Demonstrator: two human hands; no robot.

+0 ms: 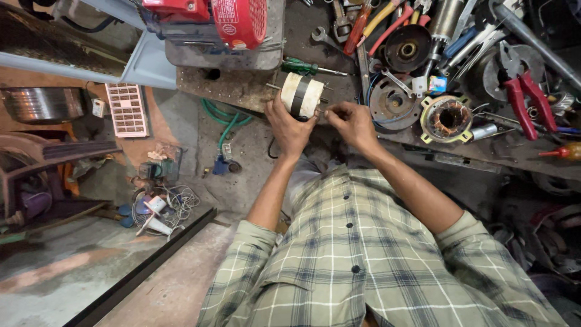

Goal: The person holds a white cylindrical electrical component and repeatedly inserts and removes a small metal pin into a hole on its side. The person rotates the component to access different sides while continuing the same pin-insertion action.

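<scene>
My left hand (288, 126) grips a small cream-coloured motor (301, 94) with a black band around its middle and a thin shaft sticking out each end. It rests at the near edge of the dark workbench (242, 85). My right hand (352, 123) is just right of the motor, fingertips pinched together at something too small to make out, close to the shaft end. A green-handled screwdriver (308, 67) lies on the bench just beyond the motor.
A red motor housing (239, 21) stands at the back left. A copper-wound stator (447, 118), round metal end covers (393, 103), wrenches (327, 39) and red-handled pliers (526, 100) crowd the bench's right side. A green hose (224, 118) and cluttered floor lie at left.
</scene>
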